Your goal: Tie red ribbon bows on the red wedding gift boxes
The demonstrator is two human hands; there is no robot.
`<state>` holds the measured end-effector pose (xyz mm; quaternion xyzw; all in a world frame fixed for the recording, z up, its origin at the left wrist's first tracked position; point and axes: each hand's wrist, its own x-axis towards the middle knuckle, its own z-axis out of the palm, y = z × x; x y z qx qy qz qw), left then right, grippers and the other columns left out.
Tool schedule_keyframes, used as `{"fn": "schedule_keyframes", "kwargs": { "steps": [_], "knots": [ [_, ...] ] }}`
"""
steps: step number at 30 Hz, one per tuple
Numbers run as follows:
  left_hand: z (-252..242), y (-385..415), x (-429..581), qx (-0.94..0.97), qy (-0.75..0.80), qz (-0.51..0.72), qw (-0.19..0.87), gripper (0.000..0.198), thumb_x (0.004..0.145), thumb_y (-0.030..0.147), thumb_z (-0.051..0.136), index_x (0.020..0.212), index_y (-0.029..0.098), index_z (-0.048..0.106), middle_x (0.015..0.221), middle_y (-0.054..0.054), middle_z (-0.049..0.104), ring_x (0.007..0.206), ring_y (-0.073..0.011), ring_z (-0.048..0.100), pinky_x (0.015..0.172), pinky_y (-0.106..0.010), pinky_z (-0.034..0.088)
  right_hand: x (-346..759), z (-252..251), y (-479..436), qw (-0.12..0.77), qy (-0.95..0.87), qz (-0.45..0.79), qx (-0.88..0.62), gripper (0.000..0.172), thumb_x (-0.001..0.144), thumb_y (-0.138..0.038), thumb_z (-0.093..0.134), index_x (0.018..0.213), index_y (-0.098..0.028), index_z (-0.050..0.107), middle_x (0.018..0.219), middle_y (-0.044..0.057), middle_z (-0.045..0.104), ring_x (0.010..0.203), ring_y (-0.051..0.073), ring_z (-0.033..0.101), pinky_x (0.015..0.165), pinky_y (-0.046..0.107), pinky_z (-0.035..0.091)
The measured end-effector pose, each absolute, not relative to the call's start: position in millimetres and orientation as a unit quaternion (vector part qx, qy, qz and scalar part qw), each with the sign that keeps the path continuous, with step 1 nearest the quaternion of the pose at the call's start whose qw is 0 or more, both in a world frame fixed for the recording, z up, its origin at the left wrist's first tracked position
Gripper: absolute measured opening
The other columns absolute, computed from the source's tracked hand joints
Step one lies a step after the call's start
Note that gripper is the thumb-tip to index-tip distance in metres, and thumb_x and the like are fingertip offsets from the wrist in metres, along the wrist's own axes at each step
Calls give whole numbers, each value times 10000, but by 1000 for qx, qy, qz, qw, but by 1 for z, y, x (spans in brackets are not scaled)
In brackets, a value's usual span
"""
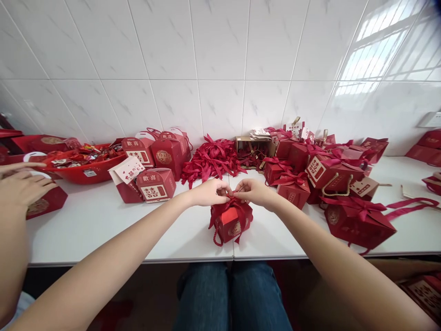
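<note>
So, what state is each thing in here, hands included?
Left hand: pinching the ribbon
Right hand: pinching the same ribbon
Middle box: ribbon wrapped around it
Loose ribbons: heaped in a tangle
Red bowl: filled with wrapped pieces
Cardboard carton: open
Box at front right: tied with a bow

Bright, cool daylight, seemingly from window side on my right: barred-window reflection [375, 50] glaring white on glossy wall tiles [220, 41]. Worktop [86, 225] pale, evenly lit; soft shadow spreading left of red gift box [231, 226] under my hands [211, 192]. Below worktop edge, dim; my jeans [212, 299] in shade, floor [151, 299] murky. Wide lens: tile lines fan outward, my forearms [113, 262] stretched toward corners. Dark blurred smudge, top right corner. Centre fairly sharp; red ribbon [246, 212] folds blend together.
</note>
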<state>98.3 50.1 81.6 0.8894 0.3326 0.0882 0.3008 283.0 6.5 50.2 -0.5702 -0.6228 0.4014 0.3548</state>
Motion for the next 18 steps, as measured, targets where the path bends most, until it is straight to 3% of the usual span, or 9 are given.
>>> {"fn": "schedule_keyframes", "kwargs": {
  "steps": [5,10,14,18],
  "knots": [
    [77,54,93,880,319,112,334,284,728,322,605,968,171,602,731,-11,622,621,-132,549,531,-227,411,286,47,-6,376,-728,289,-495,198,784,-91,571,949,-185,626,691,-14,597,621,114,556,565,214,436],
    [73,60,88,871,300,124,370,247,752,322,601,944,168,584,679,11,603,619,-124,541,565,-238,408,281,42,-15,291,-853,115,-418,395,816,-6,457,1032,-218,711,829,45,534,705,128,523,687,259,454],
    [68,70,86,854,304,151,395,259,744,355,618,927,174,590,671,19,584,596,-114,523,549,-238,402,277,36,-17,232,-874,81,-419,427,822,-11,460,1079,-257,698,825,33,460,679,125,475,684,266,460],
    [66,77,83,852,315,160,387,258,741,356,614,926,176,614,694,10,579,618,-118,527,547,-236,409,280,31,-15,235,-872,79,-422,406,840,-44,466,1085,-271,696,814,27,435,680,127,457,697,272,470]
  ]
}}
